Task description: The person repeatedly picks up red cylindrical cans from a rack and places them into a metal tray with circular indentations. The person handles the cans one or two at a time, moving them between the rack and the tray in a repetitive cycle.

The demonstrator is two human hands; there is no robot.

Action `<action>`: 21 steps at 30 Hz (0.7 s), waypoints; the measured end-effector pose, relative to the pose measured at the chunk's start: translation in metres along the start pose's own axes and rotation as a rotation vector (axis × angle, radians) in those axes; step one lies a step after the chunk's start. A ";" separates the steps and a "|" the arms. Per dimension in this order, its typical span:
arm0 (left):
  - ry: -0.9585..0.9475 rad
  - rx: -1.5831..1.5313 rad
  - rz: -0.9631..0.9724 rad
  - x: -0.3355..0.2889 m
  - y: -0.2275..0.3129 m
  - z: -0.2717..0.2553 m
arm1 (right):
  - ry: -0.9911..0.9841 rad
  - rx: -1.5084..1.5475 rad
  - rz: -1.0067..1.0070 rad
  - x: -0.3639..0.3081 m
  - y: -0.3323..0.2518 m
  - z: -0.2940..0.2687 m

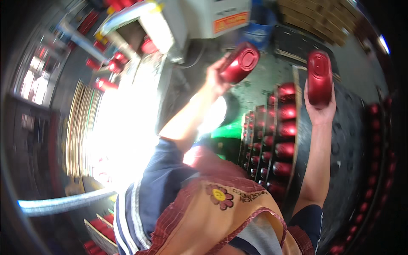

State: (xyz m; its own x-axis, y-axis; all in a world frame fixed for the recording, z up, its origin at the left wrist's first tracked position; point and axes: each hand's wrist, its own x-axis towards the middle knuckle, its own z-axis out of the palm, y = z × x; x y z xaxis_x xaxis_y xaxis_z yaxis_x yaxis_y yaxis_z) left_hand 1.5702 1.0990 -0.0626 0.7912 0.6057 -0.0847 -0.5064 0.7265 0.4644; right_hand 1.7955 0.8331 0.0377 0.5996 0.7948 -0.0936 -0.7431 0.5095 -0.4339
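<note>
My left hand [218,78] is closed round a glossy red bottle [242,63], which is tilted with its oval base toward me. Out to the right, my right hand [321,112] grips a second red bottle [319,80] from below, its base also facing up toward me. The bottles are held well apart from each other. Below and between them, several red bottles [285,149] of a similar kind stand in rows, parted by thin upright boards. The necks of both held bottles are hidden.
To my left is a brightly lit, overexposed worktable [127,127], with stacked sheets [80,131] at its far side. A grey machine cabinet [221,17] and a blue bin [258,32] stand ahead. Cardboard [318,17] is stacked at the far right. More red bottles [363,206] line the right edge.
</note>
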 end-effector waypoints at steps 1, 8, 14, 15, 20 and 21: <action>0.098 -0.073 -0.076 -0.012 -0.001 -0.030 | -0.041 0.027 0.078 0.004 0.027 -0.007; 0.148 -0.448 -0.277 -0.023 0.021 -0.206 | -0.204 0.497 0.562 0.067 0.249 -0.068; 0.084 -0.704 -0.492 0.012 0.073 -0.284 | 0.013 0.749 0.562 0.129 0.385 -0.095; 0.004 -0.746 -0.519 0.017 0.079 -0.289 | -0.020 0.758 0.539 0.134 0.396 -0.095; -0.055 -0.975 -0.578 0.031 0.092 -0.307 | 0.065 0.779 0.363 0.151 0.421 -0.089; -0.101 -0.994 -0.583 0.032 0.094 -0.311 | 0.059 0.775 0.363 0.152 0.424 -0.090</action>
State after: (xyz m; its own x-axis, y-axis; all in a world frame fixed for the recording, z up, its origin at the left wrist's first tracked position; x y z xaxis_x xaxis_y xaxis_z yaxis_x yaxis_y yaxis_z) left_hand 1.4413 1.2877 -0.2962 0.9946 0.0982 0.0342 -0.0658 0.8490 -0.5243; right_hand 1.5983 1.1401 -0.2414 0.2835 0.9449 -0.1637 -0.8723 0.3249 0.3653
